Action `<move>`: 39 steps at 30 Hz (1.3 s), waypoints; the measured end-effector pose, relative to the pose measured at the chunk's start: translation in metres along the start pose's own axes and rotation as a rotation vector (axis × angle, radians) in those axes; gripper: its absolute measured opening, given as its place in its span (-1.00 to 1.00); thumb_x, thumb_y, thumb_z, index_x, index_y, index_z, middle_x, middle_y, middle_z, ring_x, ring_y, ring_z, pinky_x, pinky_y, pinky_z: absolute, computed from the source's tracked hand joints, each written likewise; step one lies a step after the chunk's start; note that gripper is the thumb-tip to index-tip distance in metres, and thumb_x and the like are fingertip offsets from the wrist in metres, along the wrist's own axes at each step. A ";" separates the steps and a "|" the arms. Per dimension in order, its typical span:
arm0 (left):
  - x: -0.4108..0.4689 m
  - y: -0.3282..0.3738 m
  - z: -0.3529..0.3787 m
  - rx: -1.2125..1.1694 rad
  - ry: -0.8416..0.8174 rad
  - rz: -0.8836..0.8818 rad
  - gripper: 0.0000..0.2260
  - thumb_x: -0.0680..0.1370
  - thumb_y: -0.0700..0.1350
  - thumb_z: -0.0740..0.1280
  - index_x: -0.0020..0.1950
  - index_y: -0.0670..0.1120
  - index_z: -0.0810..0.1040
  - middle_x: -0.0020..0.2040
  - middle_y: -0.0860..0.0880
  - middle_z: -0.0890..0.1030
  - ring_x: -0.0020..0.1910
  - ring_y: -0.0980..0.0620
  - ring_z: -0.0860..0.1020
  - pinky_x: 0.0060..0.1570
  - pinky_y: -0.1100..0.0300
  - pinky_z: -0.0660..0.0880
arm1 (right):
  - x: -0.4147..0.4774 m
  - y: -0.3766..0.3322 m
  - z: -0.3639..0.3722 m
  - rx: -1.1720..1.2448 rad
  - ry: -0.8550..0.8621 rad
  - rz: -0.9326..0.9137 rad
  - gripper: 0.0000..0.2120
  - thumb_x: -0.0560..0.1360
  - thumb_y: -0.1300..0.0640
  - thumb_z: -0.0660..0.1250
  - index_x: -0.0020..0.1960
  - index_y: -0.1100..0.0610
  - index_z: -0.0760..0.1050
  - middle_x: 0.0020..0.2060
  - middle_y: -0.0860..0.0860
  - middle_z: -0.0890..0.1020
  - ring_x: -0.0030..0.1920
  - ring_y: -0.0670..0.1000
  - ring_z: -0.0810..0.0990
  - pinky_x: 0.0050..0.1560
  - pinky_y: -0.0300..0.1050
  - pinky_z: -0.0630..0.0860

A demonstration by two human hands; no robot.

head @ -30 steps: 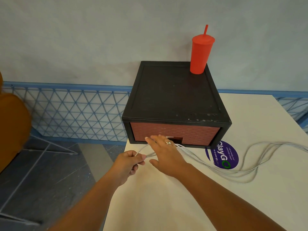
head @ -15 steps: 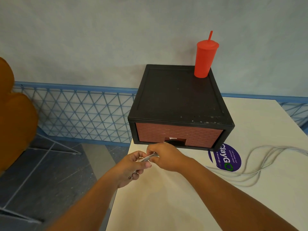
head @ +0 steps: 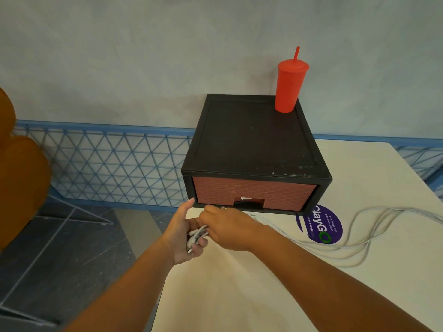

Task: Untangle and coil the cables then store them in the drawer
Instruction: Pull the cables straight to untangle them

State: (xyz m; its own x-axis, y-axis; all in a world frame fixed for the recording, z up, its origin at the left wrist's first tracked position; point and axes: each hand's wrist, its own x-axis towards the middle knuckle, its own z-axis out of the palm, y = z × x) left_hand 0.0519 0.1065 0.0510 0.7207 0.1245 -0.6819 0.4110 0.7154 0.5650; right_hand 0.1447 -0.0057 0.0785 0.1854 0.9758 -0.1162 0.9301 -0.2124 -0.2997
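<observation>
Both hands meet at the table's [head: 239, 295] left edge, just in front of the black cabinet [head: 251, 140]. The left hand [head: 182, 233] is closed around a bunched end of the white cables [head: 354, 238], its fingers curled under the bundle and its thumb pointing up toward 12 o'clock. One metal plug tip pokes out below the fingers. The right hand [head: 230, 230], at the left hand's 3 o'clock and touching it, has its fingers curled in, pinching the same bundle where it leaves the left palm. From the hands the cables trail toward 3 o'clock, lying loose on the table, crossing the lower edge of a purple sticker [head: 321, 224] and looping on out of view at the right. The drawer [head: 251, 195], red-brown with a brick pattern, sits pushed in at the hands' 1 o'clock. A red tumbler [head: 290, 87] with a straw stands on the cabinet's top, at its 1 o'clock corner. A blue lattice railing [head: 107, 161] runs at 10 o'clock, with an orange chair [head: 21, 178] at 9 o'clock.
</observation>
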 end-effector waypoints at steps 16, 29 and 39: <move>0.009 -0.005 0.008 0.069 0.253 0.014 -0.56 0.48 0.19 0.23 -0.41 -0.14 0.42 -0.51 -0.07 0.45 -0.50 0.06 0.39 -0.61 0.38 0.28 | -0.002 0.001 0.013 0.101 0.020 0.024 -0.86 0.57 0.21 0.16 0.06 0.01 0.40 0.01 0.03 0.56 -0.01 0.06 0.50 0.19 0.03 0.33; 0.005 -0.008 0.012 0.397 0.211 -0.086 -0.45 0.46 0.37 0.12 -0.31 -0.12 0.47 -0.46 -0.07 0.50 -0.53 0.08 0.40 -0.59 0.34 0.27 | -0.008 0.004 0.019 -0.270 0.017 -0.114 -0.77 0.55 0.24 0.17 0.19 0.20 0.42 0.04 0.16 0.58 0.01 0.16 0.53 0.11 0.04 0.42; -0.002 -0.011 0.004 0.432 0.009 -0.052 -0.44 0.52 0.31 0.02 0.11 -0.09 0.53 -0.52 0.03 0.23 -0.59 0.17 0.12 -0.62 0.34 0.07 | -0.017 0.040 0.026 -0.101 0.109 0.067 -0.80 0.60 0.08 0.09 0.15 0.07 0.42 0.03 0.07 0.59 -0.02 0.07 0.50 0.07 -0.04 0.37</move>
State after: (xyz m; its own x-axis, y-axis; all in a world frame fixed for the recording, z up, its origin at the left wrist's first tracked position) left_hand 0.0485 0.0962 0.0480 0.6890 0.1030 -0.7174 0.6439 0.3675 0.6711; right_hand 0.1706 -0.0321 0.0444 0.2757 0.9608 -0.0280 0.9408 -0.2757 -0.1971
